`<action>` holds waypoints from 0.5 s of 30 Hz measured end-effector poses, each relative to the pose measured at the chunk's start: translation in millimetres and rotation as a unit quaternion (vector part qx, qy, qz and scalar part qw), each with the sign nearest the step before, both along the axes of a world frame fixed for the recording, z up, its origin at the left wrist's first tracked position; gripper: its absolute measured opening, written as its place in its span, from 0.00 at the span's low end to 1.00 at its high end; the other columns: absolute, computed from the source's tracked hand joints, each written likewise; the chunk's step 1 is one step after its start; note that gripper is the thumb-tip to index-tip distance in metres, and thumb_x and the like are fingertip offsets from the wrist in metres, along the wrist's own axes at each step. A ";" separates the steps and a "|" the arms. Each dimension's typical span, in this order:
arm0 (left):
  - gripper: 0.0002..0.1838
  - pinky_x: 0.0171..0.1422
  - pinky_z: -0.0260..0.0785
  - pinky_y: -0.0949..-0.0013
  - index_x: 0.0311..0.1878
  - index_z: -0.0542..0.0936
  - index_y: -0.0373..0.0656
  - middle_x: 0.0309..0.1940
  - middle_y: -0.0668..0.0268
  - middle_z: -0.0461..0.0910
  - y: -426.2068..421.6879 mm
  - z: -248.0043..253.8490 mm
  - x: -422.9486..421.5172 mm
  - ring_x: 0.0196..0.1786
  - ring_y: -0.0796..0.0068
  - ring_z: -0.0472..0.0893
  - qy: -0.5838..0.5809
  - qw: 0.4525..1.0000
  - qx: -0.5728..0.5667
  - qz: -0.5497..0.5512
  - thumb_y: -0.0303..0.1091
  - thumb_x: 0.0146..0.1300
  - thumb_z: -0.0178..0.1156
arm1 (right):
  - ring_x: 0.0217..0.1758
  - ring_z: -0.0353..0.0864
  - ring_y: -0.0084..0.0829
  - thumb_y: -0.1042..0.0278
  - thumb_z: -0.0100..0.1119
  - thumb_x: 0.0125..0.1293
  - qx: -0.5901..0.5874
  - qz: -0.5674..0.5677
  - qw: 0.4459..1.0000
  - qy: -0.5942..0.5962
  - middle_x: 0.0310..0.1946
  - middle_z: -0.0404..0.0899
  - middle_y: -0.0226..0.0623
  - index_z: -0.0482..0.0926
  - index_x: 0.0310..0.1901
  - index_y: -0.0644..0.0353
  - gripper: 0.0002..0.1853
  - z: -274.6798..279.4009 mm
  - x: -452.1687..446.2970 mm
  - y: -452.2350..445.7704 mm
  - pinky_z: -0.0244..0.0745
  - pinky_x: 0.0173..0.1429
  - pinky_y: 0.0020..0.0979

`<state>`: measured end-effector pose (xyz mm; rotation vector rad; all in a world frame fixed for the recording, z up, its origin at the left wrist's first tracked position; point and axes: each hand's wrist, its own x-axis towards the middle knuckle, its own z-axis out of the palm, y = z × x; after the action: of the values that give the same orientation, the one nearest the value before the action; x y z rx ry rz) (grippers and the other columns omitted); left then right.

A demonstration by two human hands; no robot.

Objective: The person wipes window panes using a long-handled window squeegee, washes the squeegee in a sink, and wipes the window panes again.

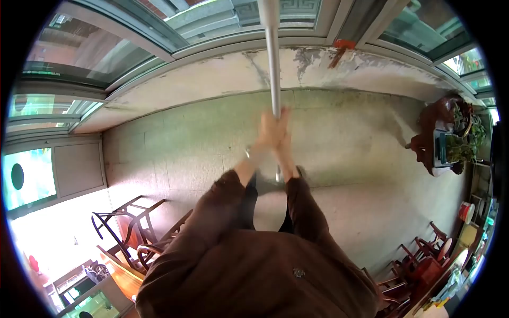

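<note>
Tiled floor [360, 138] lies beneath the left hand [284, 130] and right hand [268, 131], clasped together around a pale pole [274, 69] at centre frame. It looks light to me, stiff, perhaps slippery, best held mid-shaft; its long axis runs from just below the hands up toward the windows [222, 20] at top centre.

Here's the pole [273, 63], slim, straight and pale silvery, coming down from the top edge, in front of the pale wall [212, 77], between left hand [268, 131] and right hand [284, 127], its blurred lower end showing beneath.
</note>
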<state>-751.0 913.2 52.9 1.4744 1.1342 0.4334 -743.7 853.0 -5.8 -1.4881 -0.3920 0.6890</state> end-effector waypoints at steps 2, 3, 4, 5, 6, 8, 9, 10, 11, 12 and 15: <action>0.15 0.20 0.58 0.72 0.30 0.79 0.35 0.15 0.74 0.68 -32.7 -43.4 -28.1 0.20 0.87 0.65 0.002 1.000 -0.019 -0.009 0.39 0.63 0.61 | 0.41 0.79 0.19 0.66 0.62 0.58 -0.061 0.021 0.997 0.034 0.31 0.83 0.37 0.79 0.43 0.65 0.14 -25.8 -25.7 -37.5 0.73 0.39 0.29; 0.15 0.21 0.58 0.73 0.29 0.79 0.34 0.15 0.74 0.69 -49.5 -61.3 -40.4 0.20 0.87 0.66 0.003 0.999 -0.051 0.000 0.39 0.63 0.62 | 0.41 0.80 0.22 0.66 0.62 0.59 -0.070 0.061 0.996 0.012 0.32 0.82 0.39 0.77 0.46 0.64 0.15 -57.5 -40.7 -61.6 0.73 0.39 0.30; 0.15 0.21 0.59 0.73 0.29 0.79 0.34 0.15 0.74 0.69 -65.7 -78.4 -53.2 0.20 0.87 0.67 0.005 0.996 -0.084 0.010 0.39 0.63 0.62 | 0.40 0.80 0.26 0.66 0.61 0.60 -0.078 0.099 0.992 -0.012 0.32 0.81 0.40 0.74 0.49 0.64 0.17 -88.3 -55.4 -85.4 0.73 0.39 0.32; 0.14 0.21 0.59 0.73 0.30 0.79 0.34 0.15 0.74 0.70 -80.0 -99.6 -65.5 0.20 0.87 0.67 0.007 0.997 -0.078 0.000 0.38 0.63 0.62 | 0.39 0.81 0.32 0.65 0.59 0.61 -0.094 0.149 0.984 -0.016 0.33 0.80 0.42 0.69 0.54 0.62 0.21 -116.7 -67.7 -106.7 0.73 0.38 0.34; 0.13 0.22 0.60 0.74 0.30 0.79 0.34 0.15 0.74 0.70 -93.7 -120.9 -77.9 0.21 0.87 0.67 0.008 0.997 -0.071 -0.009 0.37 0.63 0.62 | 0.38 0.82 0.35 0.64 0.59 0.62 -0.111 0.171 0.978 -0.036 0.33 0.79 0.44 0.66 0.57 0.61 0.23 -130.9 -78.3 -122.7 0.73 0.37 0.36; 0.11 0.22 0.60 0.75 0.31 0.80 0.35 0.16 0.74 0.71 -114.4 -146.7 -92.8 0.21 0.87 0.68 0.001 0.997 -0.078 -0.016 0.35 0.62 0.62 | 0.38 0.82 0.38 0.64 0.58 0.63 -0.137 0.213 0.965 -0.071 0.33 0.79 0.44 0.64 0.59 0.61 0.25 -150.0 -94.8 -149.3 0.73 0.36 0.37; 0.10 0.23 0.61 0.75 0.32 0.80 0.35 0.16 0.74 0.71 -122.8 -156.1 -98.9 0.21 0.87 0.68 -0.005 0.996 -0.092 -0.014 0.34 0.62 0.62 | 0.38 0.82 0.36 0.64 0.58 0.63 -0.149 0.224 0.960 -0.077 0.33 0.79 0.43 0.65 0.57 0.61 0.24 -152.9 -99.9 -158.5 0.73 0.37 0.37; 0.09 0.23 0.61 0.75 0.32 0.80 0.35 0.16 0.74 0.71 -129.3 -163.1 -103.8 0.21 0.87 0.68 -0.012 0.994 -0.106 -0.013 0.33 0.62 0.62 | 0.39 0.81 0.35 0.64 0.59 0.62 -0.163 0.218 0.961 -0.057 0.33 0.79 0.43 0.66 0.56 0.61 0.23 -153.3 -103.9 -164.9 0.73 0.38 0.36; 0.09 0.23 0.61 0.76 0.33 0.80 0.36 0.17 0.74 0.71 -134.6 -170.3 -108.7 0.21 0.88 0.68 0.003 0.993 -0.121 -0.017 0.33 0.62 0.62 | 0.40 0.81 0.34 0.64 0.59 0.62 -0.176 0.206 0.962 -0.033 0.34 0.79 0.42 0.68 0.55 0.62 0.22 -153.5 -108.4 -170.9 0.73 0.38 0.36; 0.08 0.23 0.62 0.76 0.33 0.79 0.36 0.17 0.74 0.72 -139.6 -178.9 -113.6 0.21 0.88 0.68 0.017 0.990 -0.135 -0.021 0.32 0.62 0.62 | 0.40 0.81 0.32 0.64 0.59 0.62 -0.190 0.189 0.963 -0.003 0.34 0.80 0.41 0.69 0.54 0.62 0.21 -153.2 -111.1 -175.5 0.73 0.39 0.36; 0.09 0.22 0.61 0.75 0.33 0.79 0.36 0.18 0.75 0.72 -160.4 -207.8 -126.0 0.21 0.88 0.68 0.032 0.990 -0.138 -0.010 0.33 0.62 0.62 | 0.42 0.79 0.28 0.65 0.60 0.61 -0.231 0.140 0.960 0.079 0.34 0.80 0.39 0.73 0.50 0.63 0.18 -153.8 -117.7 -182.8 0.73 0.41 0.34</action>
<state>-877.0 752.8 -155.0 1.2627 1.1771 0.2062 -861.4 670.2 -159.7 -1.8172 -0.3358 1.1786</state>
